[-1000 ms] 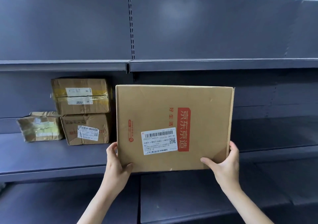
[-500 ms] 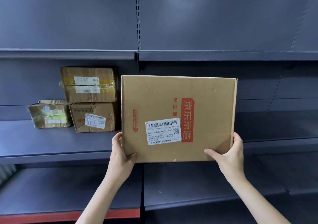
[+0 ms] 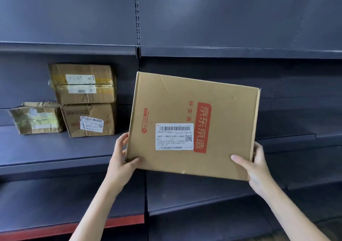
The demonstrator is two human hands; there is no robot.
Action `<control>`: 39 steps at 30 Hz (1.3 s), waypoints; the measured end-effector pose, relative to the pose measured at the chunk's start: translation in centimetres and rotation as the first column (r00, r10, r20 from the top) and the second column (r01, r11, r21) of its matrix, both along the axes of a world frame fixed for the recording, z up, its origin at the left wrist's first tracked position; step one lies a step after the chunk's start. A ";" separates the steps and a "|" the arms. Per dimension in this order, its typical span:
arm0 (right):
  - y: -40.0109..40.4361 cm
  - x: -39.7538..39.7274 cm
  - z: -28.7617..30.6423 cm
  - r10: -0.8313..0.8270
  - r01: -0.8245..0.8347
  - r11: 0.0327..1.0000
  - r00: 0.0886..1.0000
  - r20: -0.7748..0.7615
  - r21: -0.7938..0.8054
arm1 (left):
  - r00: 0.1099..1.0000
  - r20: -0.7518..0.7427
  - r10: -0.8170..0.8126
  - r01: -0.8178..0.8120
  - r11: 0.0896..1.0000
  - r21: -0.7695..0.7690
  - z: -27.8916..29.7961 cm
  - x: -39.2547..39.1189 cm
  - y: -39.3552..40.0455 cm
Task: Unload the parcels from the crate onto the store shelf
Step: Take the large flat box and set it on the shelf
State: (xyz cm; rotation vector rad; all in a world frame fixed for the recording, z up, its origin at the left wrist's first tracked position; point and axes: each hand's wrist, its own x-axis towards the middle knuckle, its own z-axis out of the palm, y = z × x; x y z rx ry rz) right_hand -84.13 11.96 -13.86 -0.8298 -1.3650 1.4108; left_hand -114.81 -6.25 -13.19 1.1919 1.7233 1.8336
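Both arms come up from the bottom edge. Left hand (image 3: pixel 123 159) is clamped on the lower left corner of the box (image 3: pixel 192 124), thumb across the front face and fingers wrapped round the left edge. Right hand (image 3: pixel 256 167) is clamped on the lower right corner the same way, thumb lying on the front, fingers curled behind the right edge. So the box is up in the air between the two hands, in front of the shelf (image 3: pixel 55 153), not resting on anything. It's a flat brown carton held face-on and tilted, left side higher than the right. There's a white label (image 3: pixel 174 136) with barcodes on the front and a red printed band just right of it.

Lower down, nearer than the box, there's a shelf edge with a red strip (image 3: pixel 103 224) at the left.

Further back on the left part of the shelf, three parcels are already sitting: a taped parcel (image 3: pixel 83 83) stacked on a lower parcel (image 3: pixel 88 119), and a small crumpled parcel (image 3: pixel 37 117) touching that one's left side. They're well left of the held box. Behind everything is the dark back panel, with a slotted upright (image 3: pixel 137 13) running down it.
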 end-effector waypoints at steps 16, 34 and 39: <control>-1.5 -0.9 -1.4 0.100 -0.098 0.994 0.994 0.055 -0.041 | 0.999 0.010 -0.043 0.043 0.999 -0.027 1.5 -1.1 0.4; -2.3 -5.3 1.8 0.072 -0.098 0.953 0.992 -0.100 -0.286 | 0.973 0.084 0.215 -0.228 0.951 0.207 8.5 -2.4 9.0; -3.2 -6.7 2.4 0.035 -0.082 0.945 0.988 -0.149 -0.317 | 0.971 0.130 0.199 -0.222 0.957 0.187 6.0 0.7 7.8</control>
